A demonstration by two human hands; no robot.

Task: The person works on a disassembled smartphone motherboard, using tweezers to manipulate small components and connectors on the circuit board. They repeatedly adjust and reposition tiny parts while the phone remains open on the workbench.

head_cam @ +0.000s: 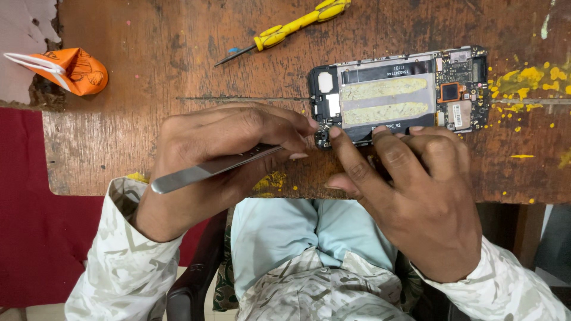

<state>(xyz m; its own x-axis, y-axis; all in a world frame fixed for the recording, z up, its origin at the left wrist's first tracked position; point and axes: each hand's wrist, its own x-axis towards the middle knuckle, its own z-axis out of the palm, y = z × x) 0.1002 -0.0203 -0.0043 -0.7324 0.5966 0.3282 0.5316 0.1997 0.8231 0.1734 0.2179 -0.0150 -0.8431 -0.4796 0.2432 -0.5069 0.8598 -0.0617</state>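
Observation:
An opened phone (399, 94) lies back-up on a worn wooden table (148, 53), its circuit board and two yellowish adhesive strips exposed. My left hand (220, 160) grips metal tweezers (208, 168), their tips at the phone's lower left corner. My right hand (410, 190) rests on the phone's near edge, index finger pressing the same corner and the other fingers steadying the frame.
A yellow-handled screwdriver (291, 27) lies at the table's far side. An orange folded paper object (71, 70) sits at the far left edge. Yellow paint specks mark the right side of the table. Below the table edge are my lap and a chair arm.

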